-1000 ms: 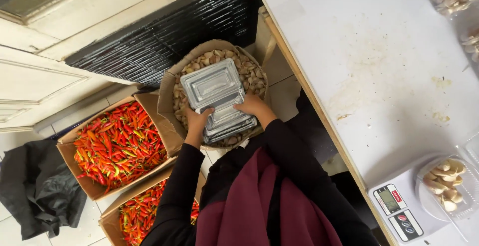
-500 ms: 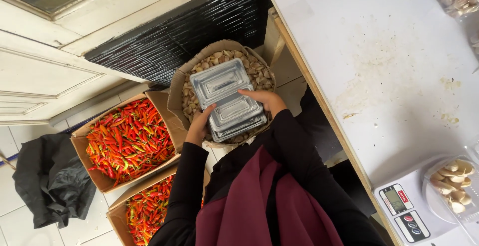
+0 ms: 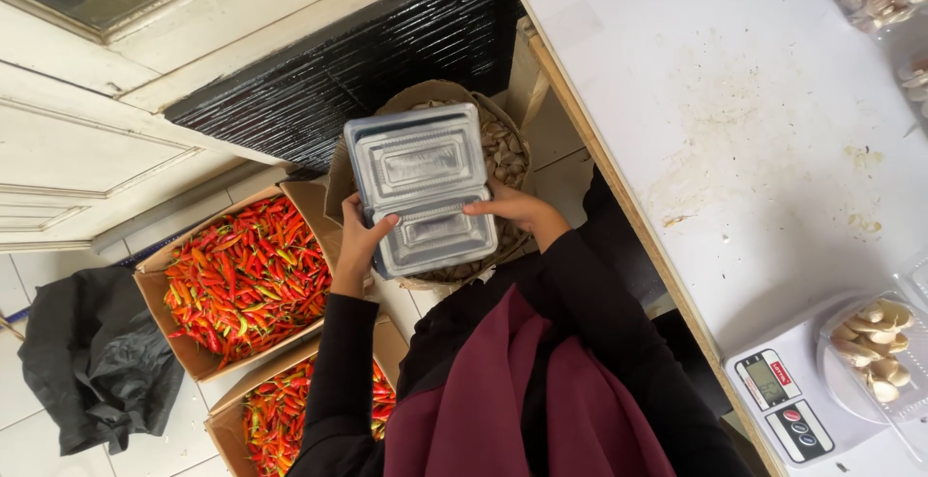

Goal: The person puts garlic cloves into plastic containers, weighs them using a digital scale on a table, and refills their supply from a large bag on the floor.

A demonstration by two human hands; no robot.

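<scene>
Over the round basket of garlic (image 3: 512, 153) on the floor, both hands hold an open clear plastic clamshell container (image 3: 422, 187), its two halves spread flat like a book. Its long axis runs from about 11 o'clock to 5 o'clock in the head view, hinge crossing the middle. The left hand (image 3: 360, 240) grips the near half from 8 o'clock, fingers (image 3: 382, 223) curled over the edge and pressed onto the plastic. The right hand (image 3: 512, 211) clamps the same half from 3 o'clock, fingers (image 3: 483, 209) laid close together along the hinge line, thumb hidden underneath. So the container lies at 12 o'clock from both hands, held between them, the far half reaching out past the fingers unsupported. Both hands sit about equally near. At 9 o'clock from the container stands a cardboard box of red chillies (image 3: 242, 279), with a second chilli box (image 3: 290, 414) at 7 o'clock. At 3 o'clock is the white tabletop (image 3: 735, 100), with a digital scale (image 3: 802, 400) carrying a tray of peeled garlic (image 3: 875, 346) at its near end.
</scene>
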